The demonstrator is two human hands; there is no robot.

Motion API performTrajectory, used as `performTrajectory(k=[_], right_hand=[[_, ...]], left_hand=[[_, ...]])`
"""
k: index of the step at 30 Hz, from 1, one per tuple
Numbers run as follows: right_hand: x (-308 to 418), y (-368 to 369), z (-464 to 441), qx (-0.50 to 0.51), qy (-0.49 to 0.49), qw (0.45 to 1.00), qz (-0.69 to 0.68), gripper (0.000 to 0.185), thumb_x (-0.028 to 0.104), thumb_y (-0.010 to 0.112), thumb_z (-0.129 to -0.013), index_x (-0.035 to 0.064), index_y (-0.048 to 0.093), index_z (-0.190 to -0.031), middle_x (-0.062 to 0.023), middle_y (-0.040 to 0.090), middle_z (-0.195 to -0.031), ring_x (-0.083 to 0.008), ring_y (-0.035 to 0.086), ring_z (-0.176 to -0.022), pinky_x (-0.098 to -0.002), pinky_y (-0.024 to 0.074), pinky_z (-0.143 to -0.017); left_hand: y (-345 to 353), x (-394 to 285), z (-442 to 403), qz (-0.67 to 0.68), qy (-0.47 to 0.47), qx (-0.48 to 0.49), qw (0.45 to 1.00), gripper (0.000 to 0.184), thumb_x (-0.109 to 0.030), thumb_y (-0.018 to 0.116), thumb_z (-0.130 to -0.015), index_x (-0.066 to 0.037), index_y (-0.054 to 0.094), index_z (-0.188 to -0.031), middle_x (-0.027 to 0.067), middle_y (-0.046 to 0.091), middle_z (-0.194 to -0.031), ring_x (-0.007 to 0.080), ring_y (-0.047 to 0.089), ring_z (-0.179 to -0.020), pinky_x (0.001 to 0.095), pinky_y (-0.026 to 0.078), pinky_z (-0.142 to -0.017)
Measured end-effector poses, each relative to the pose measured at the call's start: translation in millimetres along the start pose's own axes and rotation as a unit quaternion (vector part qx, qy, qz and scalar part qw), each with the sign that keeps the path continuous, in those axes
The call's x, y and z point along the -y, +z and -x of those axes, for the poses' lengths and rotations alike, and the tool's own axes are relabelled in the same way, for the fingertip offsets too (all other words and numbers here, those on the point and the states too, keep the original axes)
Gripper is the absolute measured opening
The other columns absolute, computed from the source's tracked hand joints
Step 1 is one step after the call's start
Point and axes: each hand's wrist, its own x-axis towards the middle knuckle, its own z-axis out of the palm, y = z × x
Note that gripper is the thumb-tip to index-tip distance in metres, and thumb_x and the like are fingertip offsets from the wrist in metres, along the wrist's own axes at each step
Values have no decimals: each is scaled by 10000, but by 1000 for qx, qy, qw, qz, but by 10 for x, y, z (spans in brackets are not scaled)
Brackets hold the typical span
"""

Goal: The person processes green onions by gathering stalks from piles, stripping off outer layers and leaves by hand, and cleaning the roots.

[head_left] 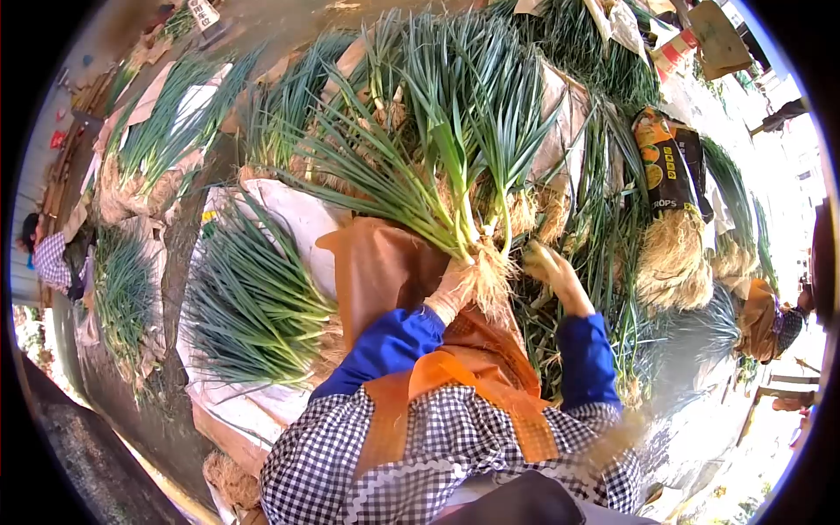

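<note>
My left hand (450, 290) is closed around the lower stems of a bunch of green onions (455, 197), just above its pale, stringy roots (488, 278). The leaves fan up and away from me, over the orange-brown apron (385, 271) on my lap. To the right of the roots is my right hand (558, 273), apart from the bunch, its soiled fingers stretched toward it and nothing visible in them. Loose green leaves (542, 328) lie beneath that hand.
Left of me, a large pile of green onions (254, 297) rests on white sheeting (302, 223). More bundles (166, 131) lie farther back. A black and orange printed bag (669, 162) stands at right above roots. One person (54, 261) is far left, another (770, 324) far right.
</note>
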Motion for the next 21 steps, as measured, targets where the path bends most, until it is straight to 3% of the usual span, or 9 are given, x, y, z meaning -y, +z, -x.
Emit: performTrajectory(k=[2, 4, 6, 9, 12, 14, 16, 18, 21], right_hand=[[364, 367, -109, 46, -96, 993, -44, 531, 368, 482, -932, 19, 399, -1324, -98, 564, -1186, -171, 528, -1084, -290, 408, -925], [455, 619, -367, 199, -110, 971, -73, 550, 322, 499, -933, 29, 322, -1364, -93, 533, -1201, -157, 512, -1062, -306, 413, -922], [424, 874, -367, 230, -184, 946, -138, 827, 194, 647, -839, 57, 92, -1435, -104, 468, -1257, -185, 460, -1119, -301, 412, -928], [89, 1023, -364, 134, -197, 970, -50, 965, -6, 707, -714, 68, 76, -1440, -111, 460, -1270, -208, 466, -1127, -310, 418, -932], [75, 954, -290, 151, -164, 967, -128, 942, -40, 683, -711, 82, 100, -1441, -115, 460, -1282, -209, 497, -1107, -288, 433, -920], [280, 919, -106, 116, -175, 963, -171, 803, -108, 602, -733, 55, 197, -1407, -129, 470, -1286, -183, 536, -1088, -270, 455, -913], [412, 864, 63, 76, -206, 975, -34, 744, -71, 602, -753, 26, 221, -1384, -138, 466, -1289, -202, 500, -1142, -315, 435, -954], [502, 975, 149, 69, -276, 952, 111, 746, 60, 630, -774, -12, 201, -1381, -173, 436, -1299, -246, 409, -1221, -359, 356, -1021], [388, 1021, 142, 38, -372, 887, 271, 841, 153, 636, -787, -24, 106, -1416, -206, 295, -1407, -301, 229, -1337, -359, 201, -1098]], left_hand=[[-3, -4, 120, -335, 77, -81, 936, 270, -47, 589, -757, -12, 564, -1024, 51, 588, -865, 176, 572, -797, 298, 477, -708], [172, 3, 220, -585, 239, -76, 771, 303, -96, 615, -722, 0, 577, -1006, 114, 648, -887, 237, 614, -809, 335, 477, -731], [498, -193, 437, -742, 114, -152, 643, 373, -226, 666, -713, -20, 590, -1014, 183, 640, -933, 299, 622, -864, 367, 482, -760], [590, -142, 490, -891, 2, -117, 439, 505, -395, 689, -707, -33, 598, -1047, 222, 626, -935, 364, 604, -871, 400, 484, -783], [556, -263, 590, -850, -77, -20, 521, 662, -366, 719, -690, -19, 496, -1208, 213, 577, -1105, 321, 553, -1045, 351, 430, -906], [716, -481, 682, -774, 17, 118, 622, 713, -285, 675, -785, 1, 340, -1345, 153, 513, -1247, 244, 493, -1143, 329, 373, -977], [615, -622, 605, -642, 103, -18, 759, 639, -241, 633, -838, -18, 338, -1360, 98, 491, -1274, 176, 466, -1154, 316, 358, -985], [576, -586, 518, -368, 31, -39, 928, 575, -249, 621, -854, -37, 390, -1336, 78, 493, -1263, 155, 478, -1117, 307, 374, -964], [648, -378, 276, -240, 54, -42, 968, 403, -236, 650, -816, -48, 549, -1158, 42, 605, -1056, 166, 560, -962, 307, 469, -832]])
